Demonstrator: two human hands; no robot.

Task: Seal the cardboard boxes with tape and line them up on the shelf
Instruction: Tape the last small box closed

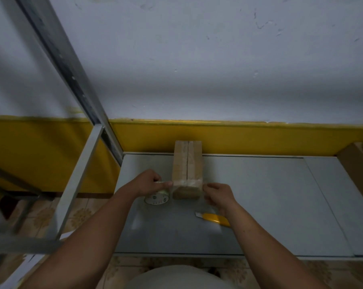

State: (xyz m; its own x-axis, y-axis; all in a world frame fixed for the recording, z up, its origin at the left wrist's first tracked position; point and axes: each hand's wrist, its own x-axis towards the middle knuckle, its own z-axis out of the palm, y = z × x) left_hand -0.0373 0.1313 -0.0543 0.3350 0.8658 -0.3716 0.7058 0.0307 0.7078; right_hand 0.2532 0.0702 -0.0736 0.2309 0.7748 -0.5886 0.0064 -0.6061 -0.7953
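The cardboard box point(187, 163) lies lengthwise on the grey shelf point(259, 205), its near end between the two grips. A clear tape strip point(189, 183) crosses that end. The left grip point(150, 182) curls round the tape roll point(157, 198) just beside the box. The right grip point(218, 195) pinches the strip's free end. A yellow knife point(215, 219) lies by the right wrist. A second box point(355, 170) sits well right of it.
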